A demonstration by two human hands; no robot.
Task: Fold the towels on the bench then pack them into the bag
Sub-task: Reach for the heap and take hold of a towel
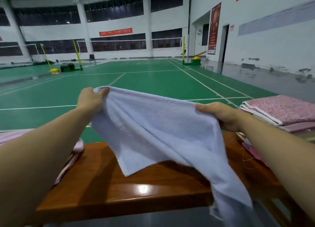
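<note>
Two hands' fingers (102,90) pinching towel (153,133) edge

Indoor badminton hall. Green court flooring (153,83) with white boundary lines is stretching away beyond the wooden bench (136,189); nets (129,41) on yellow posts (76,53) are standing farther off, beneath high white walls carrying red banners (115,31).

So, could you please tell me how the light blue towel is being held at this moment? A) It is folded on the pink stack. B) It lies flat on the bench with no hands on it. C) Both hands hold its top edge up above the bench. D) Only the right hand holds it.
C: the left hand and right hand each grip the top edge of the light blue towel, which hangs over the wooden bench.
</note>
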